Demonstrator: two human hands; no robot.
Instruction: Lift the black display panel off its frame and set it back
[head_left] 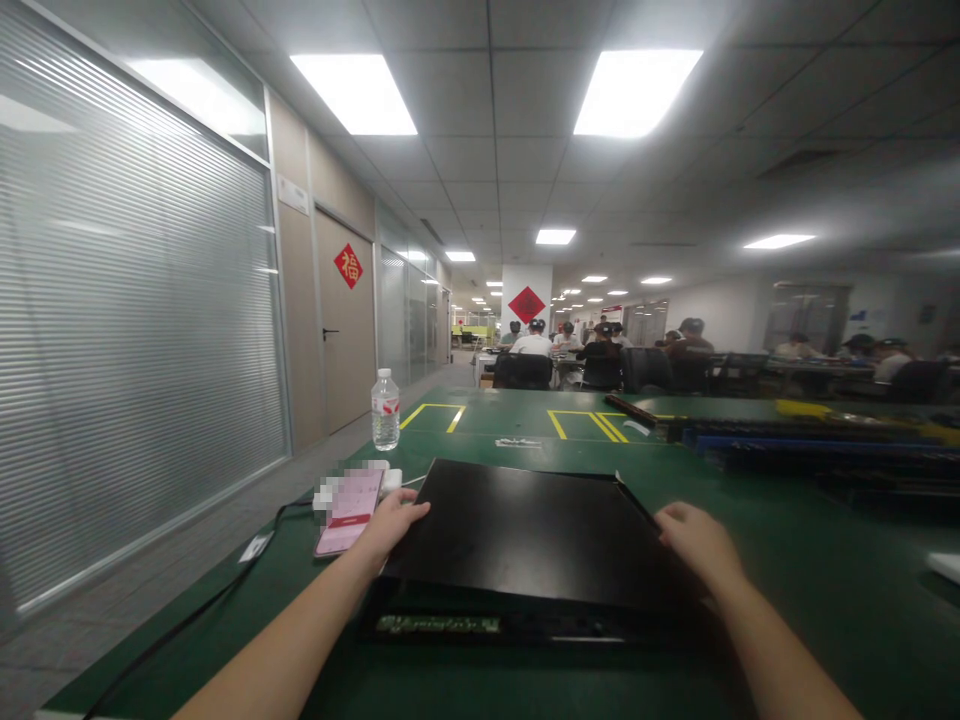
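Watching from my remote seat: black panel (532,535) at the near middle of the green table (787,620), directly between the two hands. Left hand (396,520) pinches its left edge; right hand (697,535) pinches the right edge, fingers curled. Fingertips beneath are hidden from me. A green circuit strip (439,624) shows along the near side, just below the panel's front edge.

My judgement on handling: both sides want equal, light pressure, grip at the rims only, no twist, since a thin sheet could flex; the circuit strip should be spared any knock.

Edges and room: left is tight. Phone (349,520) lies just beside the left hand, white plug (391,482) near it, black cable (210,600) trailing along the table's left side. Bottle (385,415) stands beyond. Right of the right hand, bare green surface gives the most room; the long dark strips (780,445) lie farther back.
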